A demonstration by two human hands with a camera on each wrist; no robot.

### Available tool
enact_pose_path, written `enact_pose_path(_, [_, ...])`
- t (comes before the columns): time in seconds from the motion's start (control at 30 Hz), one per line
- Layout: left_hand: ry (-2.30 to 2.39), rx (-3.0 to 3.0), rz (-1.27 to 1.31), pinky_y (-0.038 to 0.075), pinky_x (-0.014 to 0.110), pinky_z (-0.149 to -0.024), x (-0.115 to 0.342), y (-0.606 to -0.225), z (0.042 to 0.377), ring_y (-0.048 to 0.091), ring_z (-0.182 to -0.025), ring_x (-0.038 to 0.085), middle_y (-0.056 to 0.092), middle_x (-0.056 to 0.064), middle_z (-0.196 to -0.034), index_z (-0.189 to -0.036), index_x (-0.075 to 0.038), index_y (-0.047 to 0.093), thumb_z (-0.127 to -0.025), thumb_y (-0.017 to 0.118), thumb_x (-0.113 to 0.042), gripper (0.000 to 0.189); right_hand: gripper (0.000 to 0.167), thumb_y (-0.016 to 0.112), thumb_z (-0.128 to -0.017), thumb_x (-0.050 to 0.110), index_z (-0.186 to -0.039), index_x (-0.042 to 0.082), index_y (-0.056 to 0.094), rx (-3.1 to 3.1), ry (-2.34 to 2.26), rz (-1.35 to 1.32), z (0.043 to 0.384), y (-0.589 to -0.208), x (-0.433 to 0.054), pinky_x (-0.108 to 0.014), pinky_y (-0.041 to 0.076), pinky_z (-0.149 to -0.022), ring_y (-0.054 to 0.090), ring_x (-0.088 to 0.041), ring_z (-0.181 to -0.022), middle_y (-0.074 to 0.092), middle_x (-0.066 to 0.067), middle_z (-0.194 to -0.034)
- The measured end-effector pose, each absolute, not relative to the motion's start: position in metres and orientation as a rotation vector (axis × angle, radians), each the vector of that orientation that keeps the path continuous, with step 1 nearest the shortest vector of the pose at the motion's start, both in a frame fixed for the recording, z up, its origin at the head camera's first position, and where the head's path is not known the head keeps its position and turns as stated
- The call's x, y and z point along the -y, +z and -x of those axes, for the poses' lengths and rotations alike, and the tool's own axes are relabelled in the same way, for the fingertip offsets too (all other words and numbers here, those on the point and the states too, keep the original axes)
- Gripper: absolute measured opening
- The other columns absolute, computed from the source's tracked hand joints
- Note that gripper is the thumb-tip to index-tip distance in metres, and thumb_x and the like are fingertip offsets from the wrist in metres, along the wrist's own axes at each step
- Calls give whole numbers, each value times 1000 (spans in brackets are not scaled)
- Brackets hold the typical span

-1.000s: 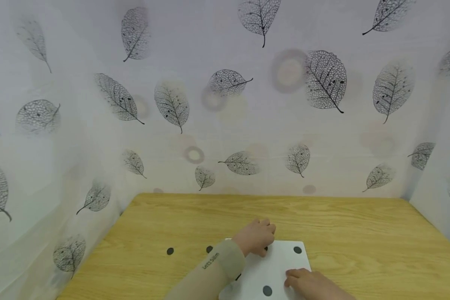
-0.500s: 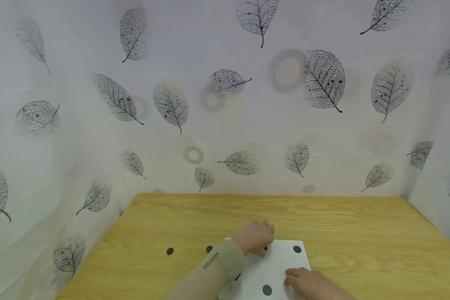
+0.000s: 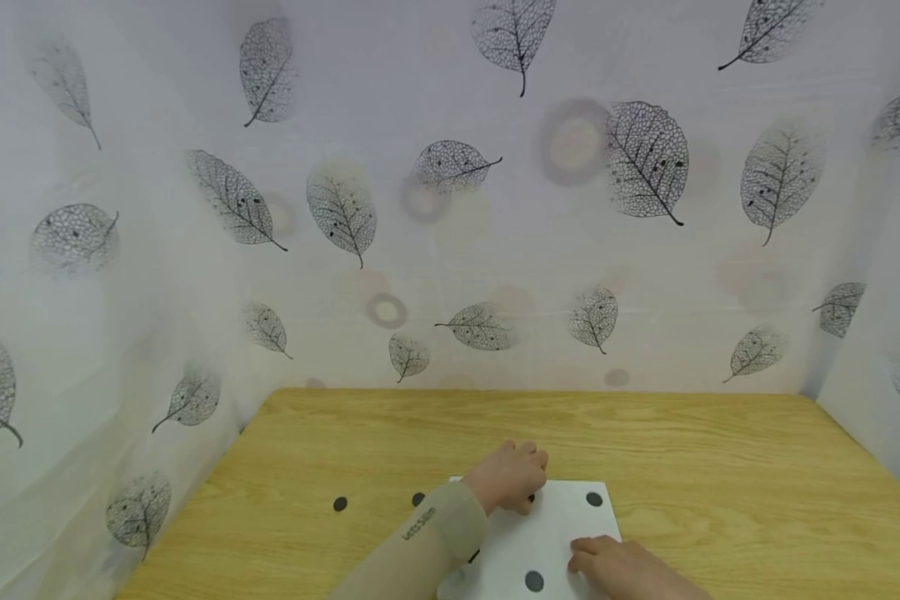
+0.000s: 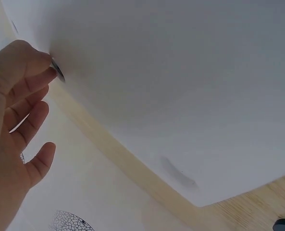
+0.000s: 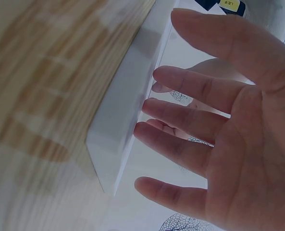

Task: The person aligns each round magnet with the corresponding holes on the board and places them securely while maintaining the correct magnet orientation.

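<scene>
The white board (image 3: 558, 533) lies flat on the wooden counter (image 3: 720, 467), about midway between the counter's left and right edges and well short of its far edge; its near part runs out of the head view. The left grip (image 3: 508, 475) reaches across the far left part of the board and pinches a black disc (image 4: 58, 71) between thumb and finger, the other fingers fanned loosely. This disc is at the board's surface, by its far edge; whether it touches the surface is hard to tell. The right grip (image 3: 607, 560) grasps nothing: its fingers, fairly straight and spread, rest against the board's right edge. A corner disc (image 3: 595, 499) sits at the board's far right corner and a middle disc (image 3: 535, 581) farther in, toward the near side. To the left, on the counter, an inner disc (image 3: 418, 499) lies just beside the board's far left corner, and an outer disc (image 3: 341, 503) lies nearer the counter's left edge. A beige sleeve (image 3: 420, 542) with lettering covers the left forearm. A leaf-print sheet (image 3: 390, 275) hangs behind the counter's far edge
</scene>
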State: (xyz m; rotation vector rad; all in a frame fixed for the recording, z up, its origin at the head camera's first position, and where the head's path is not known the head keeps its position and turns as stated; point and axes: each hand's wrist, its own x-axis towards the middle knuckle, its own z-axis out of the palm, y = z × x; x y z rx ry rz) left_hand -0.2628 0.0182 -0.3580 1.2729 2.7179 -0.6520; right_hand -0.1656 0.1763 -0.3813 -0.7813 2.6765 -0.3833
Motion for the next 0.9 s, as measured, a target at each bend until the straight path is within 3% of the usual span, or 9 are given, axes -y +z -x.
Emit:
enact_pose_path(0.57, [-590, -2743, -1309, 39, 29, -84, 1, -359, 264, 43, -93, 7, 49, -12, -100, -87, -24, 66, -75, 69, -32, 15, 43, 68, -65, 52, -93, 19, 64, -2660, -409, 714, 165, -382, -174, -41, 46, -76, 55, -27, -96, 58, -5, -106])
enact_pose_path(0.9, [-581, -2746, -1358, 39, 27, -80, 22, -363, 265, 43, -94, 7, 50, -10, -102, -92, -22, 66, -75, 68, -33, 20, 46, 68, -65, 53, -92, 17, 64, -2695, -419, 751, 164, -382, -175, -40, 46, -77, 55, -26, -95, 59, -6, -105])
